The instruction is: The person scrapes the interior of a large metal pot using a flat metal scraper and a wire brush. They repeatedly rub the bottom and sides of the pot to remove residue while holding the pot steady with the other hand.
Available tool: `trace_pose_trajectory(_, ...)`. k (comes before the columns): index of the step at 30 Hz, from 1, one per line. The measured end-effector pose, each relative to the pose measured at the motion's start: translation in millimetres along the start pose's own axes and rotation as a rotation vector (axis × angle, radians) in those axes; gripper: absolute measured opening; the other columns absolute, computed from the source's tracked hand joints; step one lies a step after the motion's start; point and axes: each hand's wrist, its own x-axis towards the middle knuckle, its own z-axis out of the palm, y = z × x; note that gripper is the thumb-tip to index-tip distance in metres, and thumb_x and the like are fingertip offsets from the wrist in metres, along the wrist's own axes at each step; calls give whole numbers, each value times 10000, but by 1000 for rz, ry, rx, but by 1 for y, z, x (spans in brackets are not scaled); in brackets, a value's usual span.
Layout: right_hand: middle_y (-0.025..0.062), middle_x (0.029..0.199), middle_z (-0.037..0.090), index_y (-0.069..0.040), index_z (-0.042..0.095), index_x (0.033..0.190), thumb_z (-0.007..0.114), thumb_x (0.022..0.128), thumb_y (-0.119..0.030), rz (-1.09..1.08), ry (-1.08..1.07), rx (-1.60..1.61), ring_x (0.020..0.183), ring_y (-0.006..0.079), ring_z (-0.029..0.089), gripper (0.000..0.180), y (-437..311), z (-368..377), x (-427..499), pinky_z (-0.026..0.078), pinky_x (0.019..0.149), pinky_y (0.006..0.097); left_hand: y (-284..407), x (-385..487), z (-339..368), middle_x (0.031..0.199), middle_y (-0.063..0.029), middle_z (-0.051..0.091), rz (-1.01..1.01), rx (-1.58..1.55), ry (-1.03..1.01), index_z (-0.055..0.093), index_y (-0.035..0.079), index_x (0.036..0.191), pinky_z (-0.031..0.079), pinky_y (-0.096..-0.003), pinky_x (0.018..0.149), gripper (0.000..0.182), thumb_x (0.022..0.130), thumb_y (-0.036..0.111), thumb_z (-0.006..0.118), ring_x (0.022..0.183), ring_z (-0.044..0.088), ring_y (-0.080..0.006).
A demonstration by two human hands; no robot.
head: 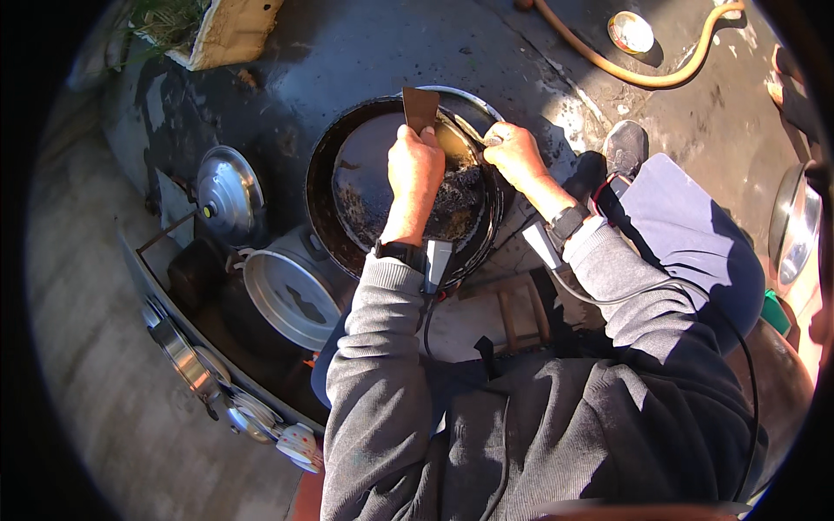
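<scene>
A blackened round pan (348, 195) stands on the ground before me, with water and dark, crusty residue inside. My left hand (416, 166) is over the pan and grips a flat brown scraper-like blade (421, 106), whose wide end points away from me. At the pan's right rim, my right hand (518, 153) has its fingers closed on a small greyish thing (493, 140). Its shape is mostly hidden by the fingers. Behind the pan shows part of a pale-rimmed round vessel (466, 92).
To the left stand an aluminium pot (257, 306) and a domed metal lid (228, 185). Steel pans (182, 358) and a dotted cup (298, 443) lie near a low ledge. An orange hose (625, 77) curves beside a small tin (631, 32). A metal basin (796, 225) sits far right.
</scene>
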Motion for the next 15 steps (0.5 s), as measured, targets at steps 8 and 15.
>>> trace_pose_trajectory(8,2,709,645,-6,691,837,727,723,-11,117,-42,43,632,108,581,120,-3,-2,-1,465,582,302,-4,18,-12,867,-281,728,-56,-31,38,632,-4,921,596,-509,744,359,1007,345,629,848,727,-481)
trace_pose_trajectory(15,11,712,647,-15,687,830,733,716,-10,54,-29,-37,660,118,598,124,-6,-3,0,483,612,304,4,-9,-8,932,-285,734,-34,110,-270,599,16,993,585,-541,823,340,1006,354,626,920,723,-480)
